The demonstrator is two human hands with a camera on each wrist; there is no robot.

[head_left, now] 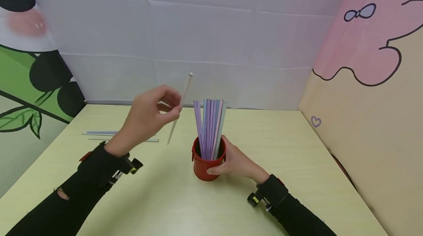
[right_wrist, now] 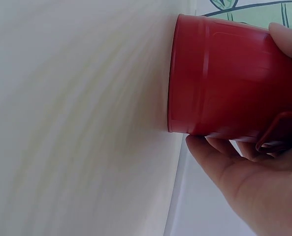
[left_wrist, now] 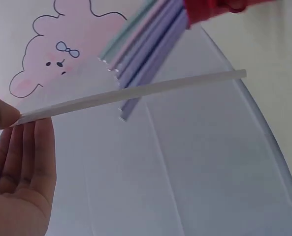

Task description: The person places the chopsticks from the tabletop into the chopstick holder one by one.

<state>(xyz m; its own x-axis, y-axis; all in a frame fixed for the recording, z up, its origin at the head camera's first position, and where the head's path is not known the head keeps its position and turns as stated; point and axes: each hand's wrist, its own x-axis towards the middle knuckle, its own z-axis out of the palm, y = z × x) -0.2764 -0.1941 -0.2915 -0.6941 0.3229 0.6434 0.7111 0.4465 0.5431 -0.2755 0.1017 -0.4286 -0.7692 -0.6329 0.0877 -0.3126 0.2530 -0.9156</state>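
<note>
Between thumb and fingers, my left hand (head_left: 150, 116) pinches a whitish straw (head_left: 185, 90) in the air, left of a red bucket (head_left: 208, 170). In the left wrist view the straw (left_wrist: 136, 92) stretches out from the fingertips and crosses in front of the bundle. A bundle of purple, blue, pink and pale green straws (head_left: 209, 125) stands upright inside the bucket. My right hand (head_left: 236, 158) holds the bucket from its right side, thumb at the front. Seen from the right wrist, the fingers curl round the red wall (right_wrist: 234, 78), and the base sits on the table.
Several loose straws (head_left: 99, 133) lie on the pale wooden table (head_left: 172, 199) at the left, partly hidden behind the left forearm. A white cloth backdrop (head_left: 198, 37) rises at the table's far edge. Printed side panels flank both sides.
</note>
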